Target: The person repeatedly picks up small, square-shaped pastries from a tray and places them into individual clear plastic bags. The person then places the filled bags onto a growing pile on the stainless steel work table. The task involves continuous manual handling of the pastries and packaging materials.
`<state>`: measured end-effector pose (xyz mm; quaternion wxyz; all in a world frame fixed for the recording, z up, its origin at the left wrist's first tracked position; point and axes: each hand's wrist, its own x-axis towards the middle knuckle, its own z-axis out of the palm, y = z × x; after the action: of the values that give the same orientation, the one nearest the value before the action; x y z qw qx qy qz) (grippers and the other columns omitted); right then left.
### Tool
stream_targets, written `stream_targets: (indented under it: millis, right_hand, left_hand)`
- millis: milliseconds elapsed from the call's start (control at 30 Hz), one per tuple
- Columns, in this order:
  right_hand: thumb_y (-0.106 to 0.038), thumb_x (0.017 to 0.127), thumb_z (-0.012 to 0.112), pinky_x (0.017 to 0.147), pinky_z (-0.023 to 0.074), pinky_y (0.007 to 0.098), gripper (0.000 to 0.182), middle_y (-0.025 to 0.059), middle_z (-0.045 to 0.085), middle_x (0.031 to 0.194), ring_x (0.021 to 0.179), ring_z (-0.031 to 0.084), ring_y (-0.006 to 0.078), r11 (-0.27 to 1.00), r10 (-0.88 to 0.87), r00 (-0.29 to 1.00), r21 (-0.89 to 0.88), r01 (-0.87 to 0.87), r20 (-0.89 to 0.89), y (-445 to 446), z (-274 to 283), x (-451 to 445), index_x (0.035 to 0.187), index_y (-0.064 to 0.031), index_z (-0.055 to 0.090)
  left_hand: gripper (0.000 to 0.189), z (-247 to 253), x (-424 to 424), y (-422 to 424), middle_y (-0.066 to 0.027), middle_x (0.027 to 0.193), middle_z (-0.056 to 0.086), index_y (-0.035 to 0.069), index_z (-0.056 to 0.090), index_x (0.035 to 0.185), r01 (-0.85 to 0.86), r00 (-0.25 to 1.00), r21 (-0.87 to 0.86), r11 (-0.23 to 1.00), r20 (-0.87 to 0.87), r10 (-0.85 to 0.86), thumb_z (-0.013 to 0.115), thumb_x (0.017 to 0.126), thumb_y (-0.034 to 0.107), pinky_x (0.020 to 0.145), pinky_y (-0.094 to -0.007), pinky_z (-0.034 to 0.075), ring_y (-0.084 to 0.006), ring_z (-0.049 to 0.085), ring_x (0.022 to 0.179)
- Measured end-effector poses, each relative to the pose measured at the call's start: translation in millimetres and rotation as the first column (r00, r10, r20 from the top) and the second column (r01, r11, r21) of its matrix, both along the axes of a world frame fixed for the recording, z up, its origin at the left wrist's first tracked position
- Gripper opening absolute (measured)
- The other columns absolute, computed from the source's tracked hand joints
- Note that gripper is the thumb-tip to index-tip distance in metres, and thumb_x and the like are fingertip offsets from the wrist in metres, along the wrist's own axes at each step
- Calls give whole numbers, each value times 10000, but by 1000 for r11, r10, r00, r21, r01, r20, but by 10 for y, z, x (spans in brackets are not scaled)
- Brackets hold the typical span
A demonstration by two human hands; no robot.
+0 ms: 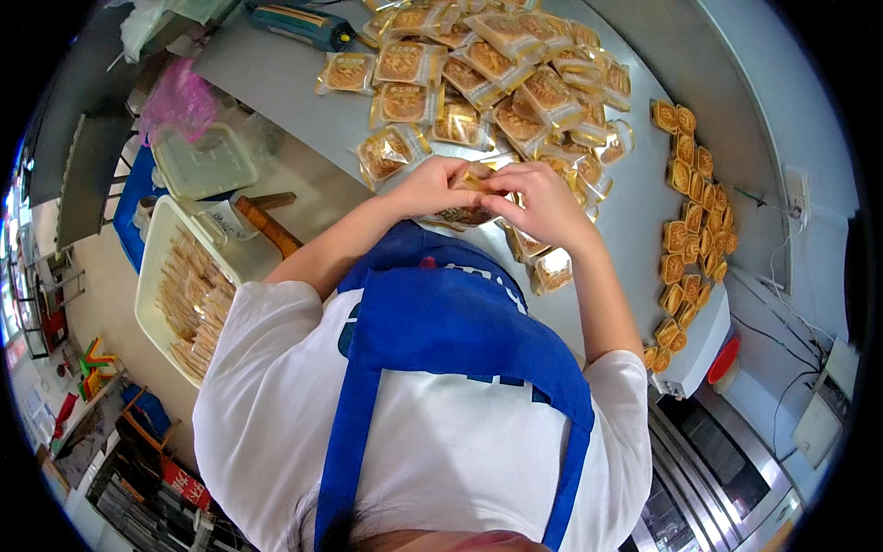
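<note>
Close to my apron, both hands grip one wrapped mooncake (pixel 463 217) in a clear plastic packet with gold edging. My left hand (pixel 433 188) pinches the packet's upper edge from the left. My right hand (pixel 541 203) meets it from the right, thumb and fingers on the same edge. The fingers cover much of the packet. Just beyond lies a heap of packaged mooncakes (pixel 545 96), many bearing writing. A few more packets (pixel 552 269) rest under my right forearm.
Unwrapped mooncakes (pixel 692 214) stand along the right side of the metal table (pixel 276 76). A teal device like a bag sealer (pixel 303 26) lies at the far left. Left of me are a cream bin (pixel 146 297) of wrapped pieces, a plastic lid (pixel 207 165) and a pink bag (pixel 181 103).
</note>
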<state>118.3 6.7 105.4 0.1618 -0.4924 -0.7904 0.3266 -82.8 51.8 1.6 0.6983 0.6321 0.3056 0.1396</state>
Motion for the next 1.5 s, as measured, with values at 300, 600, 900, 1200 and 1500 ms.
stream_targets:
  millis: [300, 600, 900, 1200, 1500]
  right_hand:
    - [-275, 823, 632, 697, 487, 433, 272, 172, 653, 829, 760, 614, 362, 990, -32, 999, -140, 34, 19, 214, -213, -289, 822, -8, 684]
    - [-371, 873, 577, 680, 486, 480, 404, 248, 625, 723, 736, 616, 416, 801, -588, 805, -82, 593, 79, 913, -915, -365, 773, 9, 674]
    - [-329, 859, 601, 935, 444, 433, 437, 214, 594, 1175, 1077, 563, 385, 734, -645, 758, 198, 649, -93, 1044, -1361, -290, 1162, -13, 611]
    - [-136, 858, 629, 734, 521, 311, 245, 121, 622, 1020, 846, 633, 205, 332, -916, 316, -27, 943, -246, -934, -1611, 821, 1062, -1, 641]
    - [-159, 863, 624, 739, 516, 301, 215, 114, 673, 915, 789, 641, 179, -24, -966, -44, -84, 996, -254, -1862, -1985, 1630, 1000, -1, 673]
  left_hand:
    - [386, 90, -203, 162, -44, 1085, 642, -5, 580, 1196, -74, 982, -262, 962, 150, 117, 643, 890, 221, 862, -284, 468, -107, 585, 978]
    - [471, -619, -895, 465, -59, 1208, 588, 43, 464, 1340, -621, 784, -63, 781, -63, 618, 539, 957, 306, 893, -287, 458, -139, 558, 1093]
    - [539, -641, -559, 201, -90, 1166, 567, 57, 401, 1364, -569, 821, -322, 756, -165, 547, 592, 922, 299, 826, -297, 487, -182, 593, 1014]
    - [418, -627, 402, 29, -114, 1063, 615, 91, 620, 1085, 102, 925, 826, 555, -283, 252, 655, 803, 397, 774, -396, 507, -305, 617, 919]
    - [175, -852, 805, 242, -106, 797, 673, 106, 675, 835, 342, 849, 832, 437, -473, 235, 664, 760, 263, 673, -410, 517, -296, 645, 738]
